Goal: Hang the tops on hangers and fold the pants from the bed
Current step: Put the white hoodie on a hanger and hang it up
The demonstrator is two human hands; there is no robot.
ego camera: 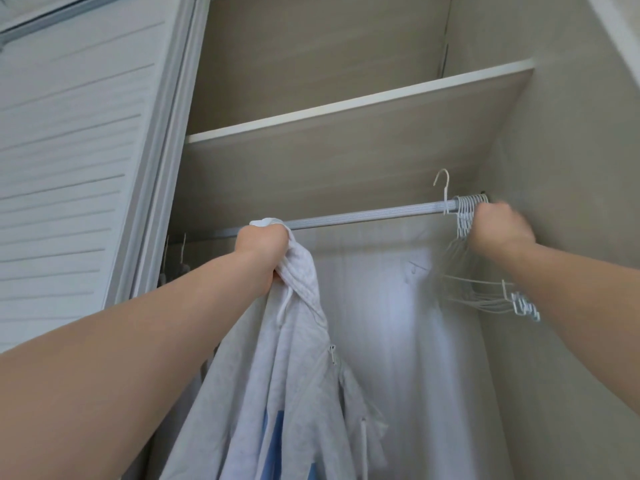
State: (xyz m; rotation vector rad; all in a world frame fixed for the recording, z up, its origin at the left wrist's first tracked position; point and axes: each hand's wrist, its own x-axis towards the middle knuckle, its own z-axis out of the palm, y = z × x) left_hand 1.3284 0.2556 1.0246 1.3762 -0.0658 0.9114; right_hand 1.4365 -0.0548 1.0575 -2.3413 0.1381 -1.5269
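Observation:
My left hand (262, 249) grips the bunched collar of a light grey zip hoodie (277, 393) and holds it up against the wardrobe rail (363, 214). The hoodie hangs down below my fist, with a blue patch low on it. My right hand (498, 230), blurred by motion, is curled at a bunch of white wire hangers (465, 216) crowded at the rail's right end. One hanger (445, 188) stands lifted, its hook above the rail. More hanger bodies (491, 296) fan out below my right wrist.
A shelf (346, 102) runs just above the rail. The louvred sliding door (69, 168) stands at the left. Hooks of hung clothes (176, 258) show at the rail's left end, behind the door frame. The wardrobe side wall (571, 168) is close on the right.

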